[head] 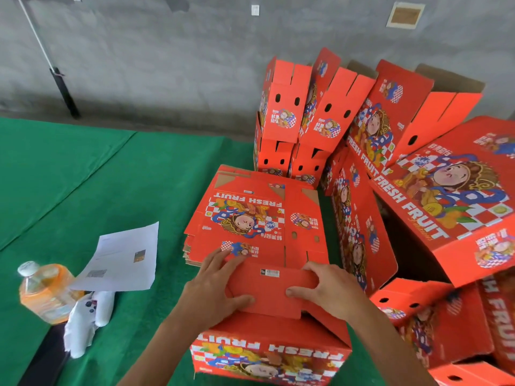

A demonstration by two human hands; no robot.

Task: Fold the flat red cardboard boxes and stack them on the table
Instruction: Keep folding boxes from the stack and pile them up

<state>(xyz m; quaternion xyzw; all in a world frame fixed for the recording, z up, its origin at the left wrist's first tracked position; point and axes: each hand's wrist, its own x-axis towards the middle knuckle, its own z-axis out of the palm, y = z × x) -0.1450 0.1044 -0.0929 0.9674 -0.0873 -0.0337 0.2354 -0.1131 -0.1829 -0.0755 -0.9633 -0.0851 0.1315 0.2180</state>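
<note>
Both arms reach up from the bottom middle of the frame. The left hand and right hand lie side by side, fingers bent, thumbs pointing inward.

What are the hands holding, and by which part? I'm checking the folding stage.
Both hold the box being folded by its top flap: the left hand grips the flap's left end, the right hand its right end.
</note>
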